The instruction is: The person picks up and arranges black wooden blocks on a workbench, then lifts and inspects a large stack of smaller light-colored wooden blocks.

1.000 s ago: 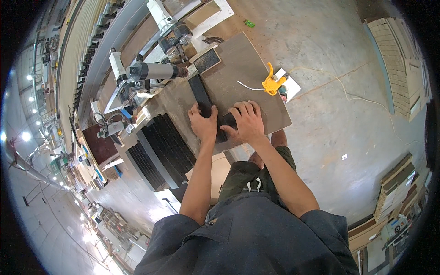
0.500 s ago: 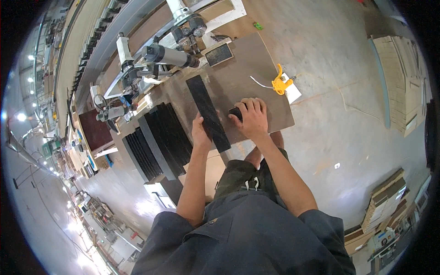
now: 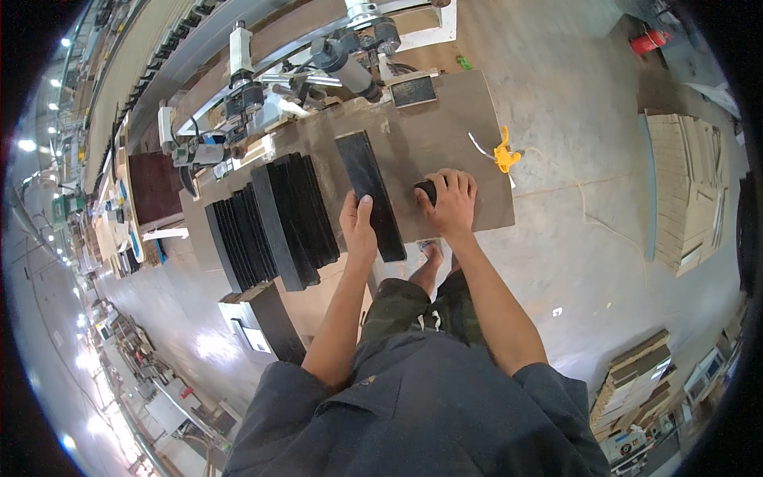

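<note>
A long narrow black board rests at a slant on the brown worktable. My left hand grips its left edge near the lower end, thumb on the upper face. To the right of the board, my right hand is curled around a small dark block, which is partly hidden under the fingers. The block is apart from the board. Left of my left hand stand several similar black boards, packed side by side in a row along the table.
Beyond the table are machine heads with grey cylinders. A small dark rectangular pad lies at its far edge. A yellow tool with a pale hose is at the right edge. Stacked panels and a red fire extinguisher stand farther right.
My head view has shifted, so the scene sits differently. My left thumb now lies over the board's face rather than along its edge. My right hand keeps the dark block.
</note>
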`<state>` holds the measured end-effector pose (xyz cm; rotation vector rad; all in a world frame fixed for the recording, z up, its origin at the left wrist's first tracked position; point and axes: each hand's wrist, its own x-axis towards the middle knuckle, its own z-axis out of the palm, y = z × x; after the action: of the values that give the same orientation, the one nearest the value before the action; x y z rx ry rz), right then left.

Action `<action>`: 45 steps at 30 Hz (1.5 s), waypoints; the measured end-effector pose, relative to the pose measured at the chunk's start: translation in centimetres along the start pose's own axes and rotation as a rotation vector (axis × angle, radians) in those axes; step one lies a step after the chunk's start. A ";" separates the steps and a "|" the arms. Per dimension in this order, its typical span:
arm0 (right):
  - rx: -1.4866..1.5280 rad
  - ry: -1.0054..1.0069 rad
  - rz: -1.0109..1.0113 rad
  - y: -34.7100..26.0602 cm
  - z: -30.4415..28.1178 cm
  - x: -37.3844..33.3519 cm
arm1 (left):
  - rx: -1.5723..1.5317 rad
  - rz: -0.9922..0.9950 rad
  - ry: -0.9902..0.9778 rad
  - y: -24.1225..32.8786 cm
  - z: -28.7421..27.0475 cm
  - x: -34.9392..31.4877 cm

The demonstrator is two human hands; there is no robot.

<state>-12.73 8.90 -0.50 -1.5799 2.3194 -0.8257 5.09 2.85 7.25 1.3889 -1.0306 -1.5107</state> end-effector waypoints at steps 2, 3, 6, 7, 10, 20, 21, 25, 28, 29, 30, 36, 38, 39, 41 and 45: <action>-0.005 0.007 0.005 -0.1 0.3 0.0 | 0.121 0.157 -0.021 0.5 -1.2 0.9; -0.005 0.016 0.005 -0.1 0.3 0.0 | 0.102 0.181 0.006 1.8 -1.0 1.0; -0.006 0.021 0.004 -0.2 -0.2 0.2 | 0.114 0.204 0.108 5.0 -1.7 2.6; 0.004 0.017 -0.006 -0.3 -0.2 0.3 | 0.158 0.218 0.098 5.8 -2.6 3.6; 0.024 0.006 -0.017 -0.3 -0.3 0.4 | 0.088 0.185 0.066 7.4 -3.3 4.8; 0.034 -0.009 0.019 0.6 -0.9 -0.6 | 0.485 0.484 -0.397 3.8 -3.6 3.6; 0.047 -0.005 0.011 0.0 -0.8 -0.5 | 0.561 0.383 -0.362 1.9 -4.2 4.4; 0.080 0.009 -0.004 0.2 -0.3 -0.6 | 0.879 0.719 -0.371 -2.3 -3.5 5.2; 0.050 0.051 -0.015 0.4 0.0 -0.4 | 1.142 0.841 -0.270 -2.2 -2.8 4.6; 0.045 0.045 -0.008 0.6 -0.3 -0.6 | 1.133 0.807 -0.241 -2.8 -3.1 4.7; 0.058 0.031 -0.008 0.4 -0.4 -0.4 | 1.050 0.646 -0.174 -2.7 -3.2 4.8; 0.023 -0.019 -0.001 0.1 -1.3 0.0 | 1.102 0.171 0.063 -0.9 2.1 4.8; 0.002 -0.043 0.003 0.0 -1.2 -0.2 | 1.128 0.147 0.019 -0.5 3.8 5.4; 0.005 -0.064 0.004 -0.1 -1.2 -0.4 | 1.114 0.156 0.025 -0.5 4.1 5.9; 0.002 -0.076 -0.008 -0.6 -1.5 -0.2 | 1.165 0.244 -0.016 -0.8 4.3 7.0; -0.051 -0.107 -0.083 -0.9 -2.4 -0.2 | 1.180 0.272 -0.033 -1.5 5.2 8.0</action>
<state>-13.10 9.66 1.91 -1.7075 2.2307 -0.6870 -0.61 -4.06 3.54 1.8293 -2.2039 -0.6568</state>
